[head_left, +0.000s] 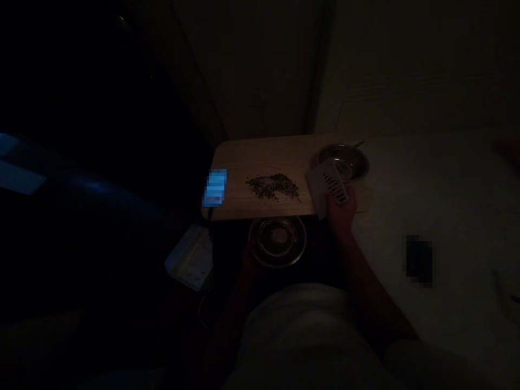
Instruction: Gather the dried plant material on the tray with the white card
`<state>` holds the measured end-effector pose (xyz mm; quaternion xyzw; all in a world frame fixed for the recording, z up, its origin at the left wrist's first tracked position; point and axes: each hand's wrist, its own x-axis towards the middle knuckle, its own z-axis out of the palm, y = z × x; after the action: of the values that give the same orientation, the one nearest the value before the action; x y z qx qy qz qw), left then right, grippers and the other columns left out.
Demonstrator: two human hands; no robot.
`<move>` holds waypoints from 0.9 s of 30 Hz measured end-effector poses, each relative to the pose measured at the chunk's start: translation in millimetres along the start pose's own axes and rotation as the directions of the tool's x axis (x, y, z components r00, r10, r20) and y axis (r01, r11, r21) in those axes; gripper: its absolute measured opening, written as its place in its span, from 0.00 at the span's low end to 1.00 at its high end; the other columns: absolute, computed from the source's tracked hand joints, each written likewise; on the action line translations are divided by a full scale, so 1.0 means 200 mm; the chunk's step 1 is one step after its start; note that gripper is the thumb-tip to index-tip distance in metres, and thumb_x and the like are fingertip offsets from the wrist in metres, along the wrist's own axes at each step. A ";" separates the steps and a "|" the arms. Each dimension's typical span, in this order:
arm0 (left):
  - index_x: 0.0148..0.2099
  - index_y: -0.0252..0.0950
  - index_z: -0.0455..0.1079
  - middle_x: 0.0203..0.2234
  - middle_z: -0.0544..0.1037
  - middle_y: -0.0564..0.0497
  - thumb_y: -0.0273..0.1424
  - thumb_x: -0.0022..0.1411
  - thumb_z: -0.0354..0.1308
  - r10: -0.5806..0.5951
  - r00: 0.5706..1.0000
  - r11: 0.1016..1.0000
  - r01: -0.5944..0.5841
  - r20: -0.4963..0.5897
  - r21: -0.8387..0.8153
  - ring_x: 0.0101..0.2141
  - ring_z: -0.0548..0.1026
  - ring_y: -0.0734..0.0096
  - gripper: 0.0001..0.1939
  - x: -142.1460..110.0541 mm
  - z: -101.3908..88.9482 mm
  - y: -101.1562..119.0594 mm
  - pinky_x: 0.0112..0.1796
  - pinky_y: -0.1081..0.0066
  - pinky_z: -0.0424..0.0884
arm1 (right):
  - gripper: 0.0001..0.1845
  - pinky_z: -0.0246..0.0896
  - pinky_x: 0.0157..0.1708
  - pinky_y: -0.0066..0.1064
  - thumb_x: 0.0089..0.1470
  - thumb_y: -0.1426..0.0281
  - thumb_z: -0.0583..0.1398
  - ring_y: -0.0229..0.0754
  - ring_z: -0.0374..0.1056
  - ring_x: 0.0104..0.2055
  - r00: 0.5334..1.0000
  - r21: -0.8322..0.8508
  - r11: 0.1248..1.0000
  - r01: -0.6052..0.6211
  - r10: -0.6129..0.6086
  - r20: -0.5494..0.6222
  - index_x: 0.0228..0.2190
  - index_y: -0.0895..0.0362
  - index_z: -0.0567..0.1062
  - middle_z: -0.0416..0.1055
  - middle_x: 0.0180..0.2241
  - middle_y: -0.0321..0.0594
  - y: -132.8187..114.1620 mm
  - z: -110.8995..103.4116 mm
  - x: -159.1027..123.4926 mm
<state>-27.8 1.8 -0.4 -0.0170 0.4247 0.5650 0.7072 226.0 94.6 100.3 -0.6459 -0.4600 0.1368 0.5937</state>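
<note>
Bowl [299,241] is gripped by left hand [251,253] (finger detail lost in gloom), slotted scraper [317,188] clasped by right hand [342,213] — chopped bits [266,189] heaped on board [244,154] could be spilled if bowl is overshot.

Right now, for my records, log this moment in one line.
left hand: at near bowl | right hand: grip on pale slotted tool | board: dark bits, loose pile | far bowl: board's right end

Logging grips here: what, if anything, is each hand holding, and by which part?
The right hand holds a pale scraper by its slotted edge. The left hand is at the left rim of a metal bowl; darkness hides its exact grip.
</note>
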 end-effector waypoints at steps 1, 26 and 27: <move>0.39 0.36 0.77 0.37 0.82 0.46 0.33 0.57 0.55 0.004 1.000 1.000 -0.004 -0.004 0.000 0.56 0.69 0.51 0.12 0.00 0.00 0.00 0.57 0.55 0.62 | 0.10 0.60 0.28 0.32 0.46 0.67 0.62 0.39 0.63 0.27 1.000 -0.020 1.000 0.013 -0.013 -0.005 0.30 0.56 0.66 0.67 0.26 0.35 0.00 0.00 0.00; 0.42 0.33 0.76 0.38 0.82 0.43 0.33 0.55 0.57 -0.009 1.000 1.000 0.008 -0.016 -0.014 0.58 0.67 0.50 0.14 -0.01 0.01 -0.01 0.59 0.54 0.59 | 0.08 0.62 0.40 0.41 0.50 0.72 0.53 0.46 0.63 0.37 0.972 -0.089 0.976 0.198 -0.184 0.147 0.35 0.55 0.62 0.64 0.33 0.42 -0.11 0.37 -0.09; 0.42 0.33 0.76 0.38 0.82 0.43 0.34 0.55 0.57 -0.012 1.000 1.000 0.012 -0.009 -0.014 0.57 0.67 0.50 0.14 -0.01 0.01 -0.01 0.58 0.54 0.59 | 0.08 0.62 0.39 0.41 0.50 0.72 0.53 0.46 0.63 0.37 0.971 -0.085 0.976 0.200 -0.185 0.152 0.35 0.55 0.61 0.64 0.33 0.41 -0.11 0.37 -0.09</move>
<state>-26.0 0.3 1.4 -0.0268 0.4238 0.5637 0.7085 152.2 125.3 94.6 -0.6154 -0.5681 0.1016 0.5368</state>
